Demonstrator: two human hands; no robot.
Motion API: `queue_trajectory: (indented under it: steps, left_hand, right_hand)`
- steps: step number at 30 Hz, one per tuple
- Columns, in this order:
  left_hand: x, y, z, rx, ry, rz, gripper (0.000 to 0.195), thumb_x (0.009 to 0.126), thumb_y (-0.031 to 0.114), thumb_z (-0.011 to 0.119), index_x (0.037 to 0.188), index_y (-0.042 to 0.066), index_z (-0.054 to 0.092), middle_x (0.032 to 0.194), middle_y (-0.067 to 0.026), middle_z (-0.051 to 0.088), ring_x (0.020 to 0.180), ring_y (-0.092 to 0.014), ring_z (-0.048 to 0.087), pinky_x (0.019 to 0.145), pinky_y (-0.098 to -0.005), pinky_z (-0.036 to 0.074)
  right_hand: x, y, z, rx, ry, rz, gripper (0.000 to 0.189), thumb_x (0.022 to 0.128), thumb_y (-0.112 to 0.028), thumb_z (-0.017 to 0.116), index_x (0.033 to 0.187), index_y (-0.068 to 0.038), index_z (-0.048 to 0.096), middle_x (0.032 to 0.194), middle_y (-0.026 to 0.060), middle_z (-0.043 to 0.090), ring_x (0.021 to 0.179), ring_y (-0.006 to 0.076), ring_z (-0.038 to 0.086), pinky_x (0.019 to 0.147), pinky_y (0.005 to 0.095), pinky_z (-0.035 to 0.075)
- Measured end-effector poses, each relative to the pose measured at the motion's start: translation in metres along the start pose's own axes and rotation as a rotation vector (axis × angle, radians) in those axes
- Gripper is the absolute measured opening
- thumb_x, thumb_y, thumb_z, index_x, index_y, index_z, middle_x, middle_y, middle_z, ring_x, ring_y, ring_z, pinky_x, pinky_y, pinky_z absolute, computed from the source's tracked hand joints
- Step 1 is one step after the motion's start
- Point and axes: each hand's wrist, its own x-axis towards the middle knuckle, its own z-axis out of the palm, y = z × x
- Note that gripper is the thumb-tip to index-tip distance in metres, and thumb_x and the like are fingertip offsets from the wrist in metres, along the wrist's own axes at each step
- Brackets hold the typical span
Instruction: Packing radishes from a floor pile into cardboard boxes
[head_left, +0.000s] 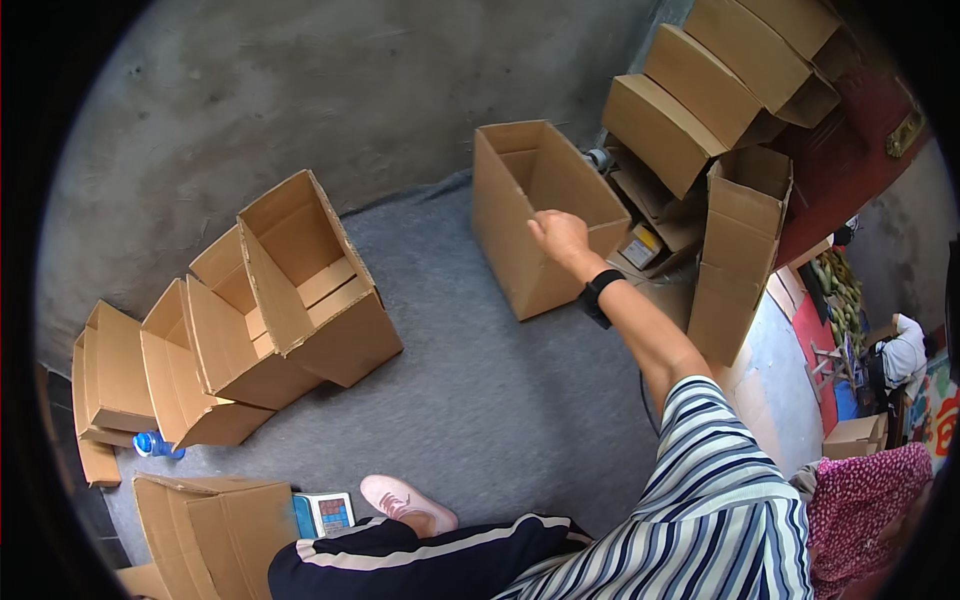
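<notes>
My right hand (561, 234), with a black watch on its wrist, is closed on the near rim of a tall open-topped cardboard box (506, 232). The box stands on the grey floor near the wall, and its visible inside looks empty. My left hand is out of view. Right of the box stands another tall, narrow open carton (739, 247), with flattened cardboard and a small yellow and white box (641, 246) between them.
Several open cardboard boxes (337, 322) line the left, near a blue bottle (156, 445). A digital scale (330, 514) lies beside a carton (225, 525) at lower left. More boxes (660, 127) are stacked upper right by a red door (847, 142). A person (900, 356) is at far right.
</notes>
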Motion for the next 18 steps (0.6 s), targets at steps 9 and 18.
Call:
queue_trajectory:
  steps: [9,18]
  left_hand:
    - [-0.009,-0.017,0.002,-0.024,0.139,-0.01,0.023,0.088,0.016,0.068,0.1,-0.004,0.068,0.096,-0.0203,0.067,0.091,-0.034,0.062,0.089,-0.0417,0.049]
    - [-0.018,-0.023,-0.02,-0.185,0.121,-0.15,0.02,0.087,0.01,0.07,0.101,-0.003,0.066,0.105,-0.0202,0.065,0.113,-0.04,0.053,0.106,-0.0464,0.037]
  right_hand:
    - [0.034,-0.231,0.034,0.246,-0.068,-0.217,0.041,0.096,-0.039,0.045,0.085,-0.008,0.07,0.086,0.0153,0.069,0.083,0.0353,0.066,0.073,0.0469,0.052]
    - [0.05,-0.293,0.037,0.359,-0.591,-0.097,0.072,0.082,-0.057,0.056,0.107,0.01,0.065,0.108,0.0285,0.065,0.104,0.0365,0.063,0.09,0.041,0.048]
